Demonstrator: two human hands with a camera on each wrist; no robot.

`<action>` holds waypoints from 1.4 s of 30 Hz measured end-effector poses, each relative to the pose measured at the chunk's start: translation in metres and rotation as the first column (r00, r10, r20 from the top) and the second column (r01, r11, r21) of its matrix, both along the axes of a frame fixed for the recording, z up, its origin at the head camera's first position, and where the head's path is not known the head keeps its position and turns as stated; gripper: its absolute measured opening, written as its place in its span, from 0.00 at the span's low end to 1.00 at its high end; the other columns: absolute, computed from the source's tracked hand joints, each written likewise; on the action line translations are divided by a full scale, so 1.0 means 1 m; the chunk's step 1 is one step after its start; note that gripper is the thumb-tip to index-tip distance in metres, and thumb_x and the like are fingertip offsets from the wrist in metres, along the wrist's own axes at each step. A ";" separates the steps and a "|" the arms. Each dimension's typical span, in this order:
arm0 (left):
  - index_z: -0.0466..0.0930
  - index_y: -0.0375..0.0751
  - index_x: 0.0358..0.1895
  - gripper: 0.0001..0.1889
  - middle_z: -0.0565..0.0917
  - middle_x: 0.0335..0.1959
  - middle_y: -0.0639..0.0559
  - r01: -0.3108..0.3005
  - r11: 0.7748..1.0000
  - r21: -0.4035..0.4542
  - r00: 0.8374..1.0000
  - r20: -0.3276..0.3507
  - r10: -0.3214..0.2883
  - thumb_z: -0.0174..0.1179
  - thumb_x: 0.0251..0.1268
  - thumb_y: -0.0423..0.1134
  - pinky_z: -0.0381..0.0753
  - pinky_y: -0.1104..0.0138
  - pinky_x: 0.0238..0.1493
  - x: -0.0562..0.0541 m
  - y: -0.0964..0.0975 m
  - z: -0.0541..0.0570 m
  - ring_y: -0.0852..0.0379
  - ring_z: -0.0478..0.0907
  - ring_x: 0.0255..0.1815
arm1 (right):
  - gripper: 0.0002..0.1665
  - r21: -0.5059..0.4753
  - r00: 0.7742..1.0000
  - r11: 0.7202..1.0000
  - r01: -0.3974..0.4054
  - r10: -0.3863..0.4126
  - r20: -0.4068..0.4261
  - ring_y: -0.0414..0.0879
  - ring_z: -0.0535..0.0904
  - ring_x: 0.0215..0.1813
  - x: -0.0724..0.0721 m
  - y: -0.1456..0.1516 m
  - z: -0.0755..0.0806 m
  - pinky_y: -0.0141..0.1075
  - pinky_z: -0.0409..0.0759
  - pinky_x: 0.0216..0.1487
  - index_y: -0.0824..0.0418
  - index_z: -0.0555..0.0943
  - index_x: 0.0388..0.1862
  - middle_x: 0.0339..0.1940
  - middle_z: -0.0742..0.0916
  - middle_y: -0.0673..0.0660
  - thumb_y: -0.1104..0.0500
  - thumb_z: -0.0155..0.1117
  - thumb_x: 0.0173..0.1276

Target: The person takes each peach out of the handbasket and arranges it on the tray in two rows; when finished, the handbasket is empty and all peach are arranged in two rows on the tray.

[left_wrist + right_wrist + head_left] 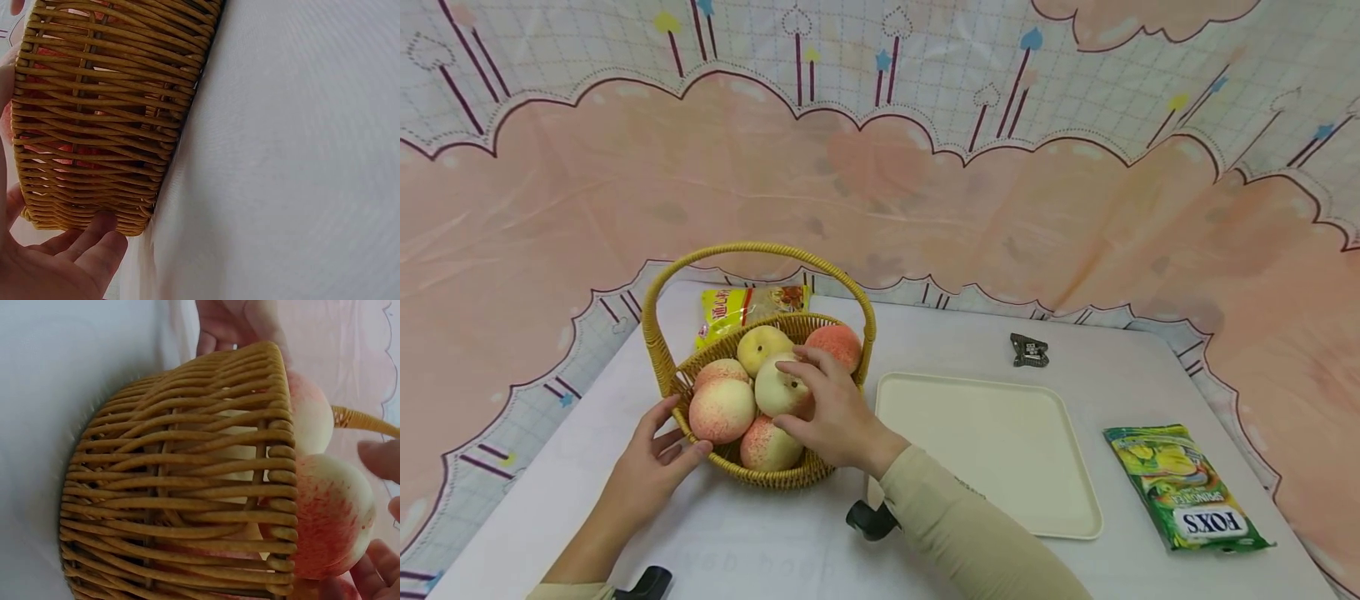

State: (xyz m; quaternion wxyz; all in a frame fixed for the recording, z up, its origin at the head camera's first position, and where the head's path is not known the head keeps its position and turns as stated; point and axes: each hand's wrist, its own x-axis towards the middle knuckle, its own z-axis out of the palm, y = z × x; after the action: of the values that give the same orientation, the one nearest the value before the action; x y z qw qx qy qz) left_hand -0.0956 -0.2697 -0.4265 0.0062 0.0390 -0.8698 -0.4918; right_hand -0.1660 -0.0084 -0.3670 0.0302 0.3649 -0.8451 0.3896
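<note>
A yellow-brown wicker basket (775, 479) with a tall arched handle (760, 247) stands on the left part of the table, filled with several peaches. My left hand (651, 475) holds its near left side, thumb at the rim and fingers against the outer weave; those fingertips (103, 225) show low on the wall in the left wrist view. Over the basket, my right hand (835, 408) curls thumb and fingers round a pale peach (775, 383). Around it lie a yellowish peach (763, 346), a red peach (835, 343) and speckled ones (722, 410). Its far side is hidden by the hand.
A cream tray (977, 450) lies right of the basket, partly under my right forearm. Behind the basket is a yellow food packet (722, 312). A small black wrapped item (1029, 350) sits beyond the tray, and a green FOX'S bag (1183, 487) lies at the right.
</note>
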 end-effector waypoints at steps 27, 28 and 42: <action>0.38 0.31 0.79 0.48 0.49 0.76 0.24 -0.001 1.000 -0.001 1.000 0.004 0.001 0.63 0.71 0.45 0.67 0.44 0.62 -0.003 -0.001 -0.002 0.22 0.60 0.69 | 0.37 0.101 0.985 0.994 0.039 -0.021 -0.169 0.54 0.68 0.68 -0.003 0.003 0.000 0.41 0.64 0.71 0.66 0.73 0.67 0.67 0.75 0.60 0.59 0.74 0.61; 0.38 0.30 0.79 0.48 0.49 0.76 0.24 0.000 1.000 0.000 1.000 0.001 0.000 0.63 0.71 0.44 0.67 0.44 0.62 -0.003 -0.001 -0.003 0.22 0.61 0.69 | 0.36 0.091 0.986 0.995 0.035 -0.019 -0.168 0.54 0.68 0.68 -0.003 0.003 -0.001 0.41 0.65 0.71 0.66 0.73 0.67 0.67 0.75 0.60 0.58 0.74 0.60; 0.38 0.32 0.79 0.47 0.50 0.76 0.25 0.010 1.000 0.011 1.000 -0.026 -0.010 0.62 0.72 0.45 0.68 0.43 0.61 -0.002 0.000 -0.004 0.22 0.62 0.68 | 0.38 -0.046 0.993 0.998 -0.045 0.040 -0.107 0.52 0.72 0.65 0.000 0.014 0.003 0.37 0.73 0.64 0.68 0.72 0.66 0.67 0.73 0.61 0.60 0.76 0.58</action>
State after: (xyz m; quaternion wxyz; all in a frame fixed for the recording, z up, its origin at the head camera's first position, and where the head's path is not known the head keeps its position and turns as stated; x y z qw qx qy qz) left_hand -0.0978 -0.2701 -0.4301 0.0148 0.0284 -0.8671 -0.4971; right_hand -0.1657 0.0059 -0.3645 0.0753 0.4021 -0.8247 0.3904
